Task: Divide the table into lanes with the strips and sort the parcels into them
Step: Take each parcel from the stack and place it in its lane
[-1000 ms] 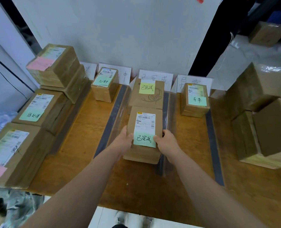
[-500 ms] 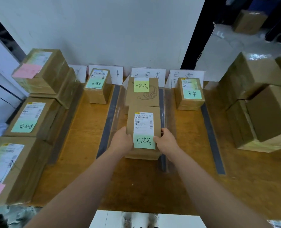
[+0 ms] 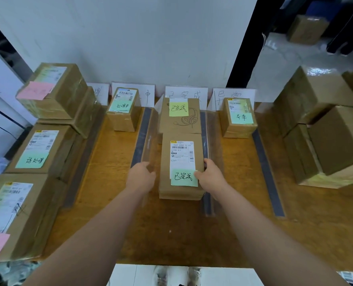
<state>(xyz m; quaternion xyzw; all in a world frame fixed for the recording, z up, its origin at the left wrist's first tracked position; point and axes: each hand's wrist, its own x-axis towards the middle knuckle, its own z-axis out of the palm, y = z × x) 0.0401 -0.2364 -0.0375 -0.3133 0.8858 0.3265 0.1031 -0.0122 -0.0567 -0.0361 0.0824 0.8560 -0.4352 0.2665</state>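
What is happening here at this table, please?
A person is sorting cardboard parcels into lanes marked by dark strips on a wooden table. The right hand grips the right side of a parcel with a green note. This parcel lies in the third lane from the left, in front of another parcel. The left hand is at its left side; whether it touches the box is unclear.

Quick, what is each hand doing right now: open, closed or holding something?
Left hand: beside the clear plastic strip; its grip cannot be told.
Right hand: grips the brown cardboard parcel with the green note.
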